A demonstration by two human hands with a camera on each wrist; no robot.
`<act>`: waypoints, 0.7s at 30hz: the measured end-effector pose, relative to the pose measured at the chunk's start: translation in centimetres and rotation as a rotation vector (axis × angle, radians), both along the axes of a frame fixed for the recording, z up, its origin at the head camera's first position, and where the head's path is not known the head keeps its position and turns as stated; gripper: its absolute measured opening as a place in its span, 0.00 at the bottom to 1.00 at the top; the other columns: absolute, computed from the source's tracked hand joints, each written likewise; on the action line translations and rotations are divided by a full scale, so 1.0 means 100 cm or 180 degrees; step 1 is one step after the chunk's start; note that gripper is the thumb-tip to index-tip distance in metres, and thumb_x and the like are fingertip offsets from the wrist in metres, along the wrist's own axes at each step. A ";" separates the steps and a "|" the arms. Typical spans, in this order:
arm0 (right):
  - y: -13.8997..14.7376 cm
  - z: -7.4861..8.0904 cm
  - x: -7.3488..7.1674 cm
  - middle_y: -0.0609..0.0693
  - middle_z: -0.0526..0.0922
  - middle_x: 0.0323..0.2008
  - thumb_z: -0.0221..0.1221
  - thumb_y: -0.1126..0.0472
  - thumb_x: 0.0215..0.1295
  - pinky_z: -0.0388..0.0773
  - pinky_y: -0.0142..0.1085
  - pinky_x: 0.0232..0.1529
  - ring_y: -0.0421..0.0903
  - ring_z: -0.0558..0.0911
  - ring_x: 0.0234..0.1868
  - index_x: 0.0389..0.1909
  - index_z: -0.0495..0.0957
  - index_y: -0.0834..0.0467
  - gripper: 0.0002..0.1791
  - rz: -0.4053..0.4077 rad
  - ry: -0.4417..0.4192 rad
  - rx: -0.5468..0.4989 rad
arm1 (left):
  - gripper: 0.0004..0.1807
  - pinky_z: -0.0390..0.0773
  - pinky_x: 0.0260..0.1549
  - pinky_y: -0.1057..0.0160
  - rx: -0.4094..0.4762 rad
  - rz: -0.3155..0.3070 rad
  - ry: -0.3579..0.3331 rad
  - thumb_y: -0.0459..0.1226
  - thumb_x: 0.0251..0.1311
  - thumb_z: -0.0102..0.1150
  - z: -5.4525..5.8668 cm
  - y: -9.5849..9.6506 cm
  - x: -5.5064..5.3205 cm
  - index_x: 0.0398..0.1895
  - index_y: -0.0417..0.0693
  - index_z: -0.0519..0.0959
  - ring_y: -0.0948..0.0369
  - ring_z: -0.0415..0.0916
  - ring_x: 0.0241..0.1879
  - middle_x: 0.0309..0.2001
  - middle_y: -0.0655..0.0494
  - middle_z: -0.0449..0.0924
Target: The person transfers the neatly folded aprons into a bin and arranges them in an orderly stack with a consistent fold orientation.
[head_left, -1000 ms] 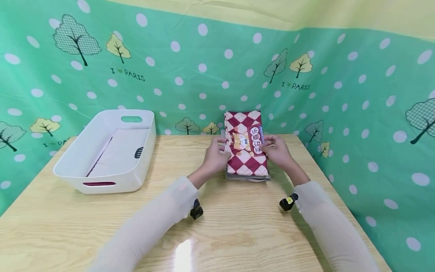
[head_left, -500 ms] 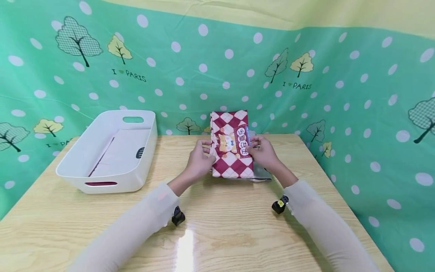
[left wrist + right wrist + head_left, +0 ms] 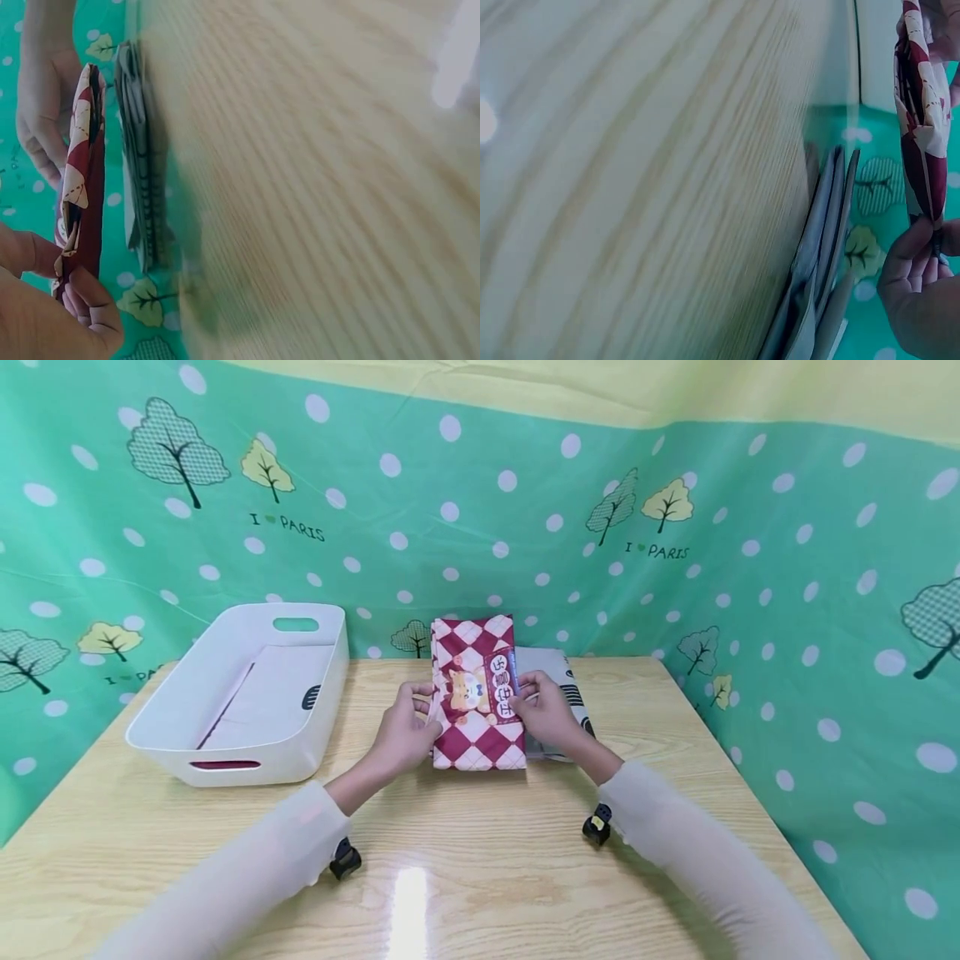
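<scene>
A folded cloth (image 3: 480, 739), checked in red and cream with a cartoon dog and printed characters, is held up between both hands. My left hand (image 3: 405, 731) pinches its left edge, thumb in front. The opposite edge is gripped by my right hand (image 3: 547, 714). In the left wrist view the folded cloth (image 3: 91, 172) appears edge-on, its layers above the table. Behind it and to the right lies a grey folded cloth (image 3: 546, 662) with black markings, partly covered by the right hand. The right wrist view shows the grey layers (image 3: 817, 247) stacked on the table.
At the left on the wooden table (image 3: 480, 868) stands a white plastic bin (image 3: 300, 760) with handle slots. A pale folded piece (image 3: 262, 693) with a black mark lies inside. A green dotted curtain (image 3: 450, 543) closes off the back and right side.
Both hands have carried the checked cloth left and slightly toward the person, off the grey folded cloth, which now shows more. The bin stays in place.
</scene>
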State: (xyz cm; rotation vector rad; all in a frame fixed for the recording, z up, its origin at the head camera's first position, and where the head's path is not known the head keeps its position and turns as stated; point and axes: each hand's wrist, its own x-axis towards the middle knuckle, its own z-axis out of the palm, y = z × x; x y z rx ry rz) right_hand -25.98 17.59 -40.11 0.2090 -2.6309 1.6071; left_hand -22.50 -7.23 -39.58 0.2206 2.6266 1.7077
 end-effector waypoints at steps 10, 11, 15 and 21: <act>-0.028 -0.008 0.003 0.56 0.76 0.42 0.59 0.66 0.73 0.84 0.36 0.34 0.48 0.79 0.36 0.57 0.71 0.64 0.16 0.0126 0.0018 -0.0117 | 0.30 0.81 0.30 0.59 -0.0217 0.0042 0.0041 0.26 0.61 0.58 -0.002 -0.030 0.008 0.67 0.43 0.64 0.53 0.74 0.35 0.50 0.42 0.73; -0.031 -0.009 0.003 0.56 0.76 0.42 0.59 0.66 0.73 0.84 0.36 0.34 0.48 0.79 0.36 0.57 0.71 0.64 0.15 0.0148 0.0031 -0.0122 | 0.30 0.82 0.30 0.59 -0.0233 0.0043 0.0037 0.26 0.61 0.58 -0.002 -0.033 0.009 0.67 0.43 0.63 0.53 0.74 0.35 0.50 0.42 0.73; -0.043 -0.005 0.004 0.56 0.75 0.42 0.59 0.67 0.74 0.84 0.36 0.34 0.47 0.79 0.36 0.58 0.70 0.64 0.16 0.0218 0.0075 -0.0151 | 0.30 0.80 0.31 0.61 -0.0338 0.0046 0.0068 0.26 0.61 0.58 0.002 -0.046 0.011 0.67 0.42 0.63 0.53 0.73 0.36 0.50 0.42 0.73; -0.059 0.017 0.001 0.56 0.75 0.42 0.58 0.65 0.75 0.83 0.35 0.35 0.47 0.78 0.37 0.58 0.71 0.63 0.15 0.0237 0.0177 -0.0182 | 0.30 0.79 0.30 0.63 -0.0363 0.0048 0.0214 0.24 0.59 0.56 0.024 -0.060 0.009 0.66 0.37 0.62 0.52 0.73 0.35 0.49 0.40 0.72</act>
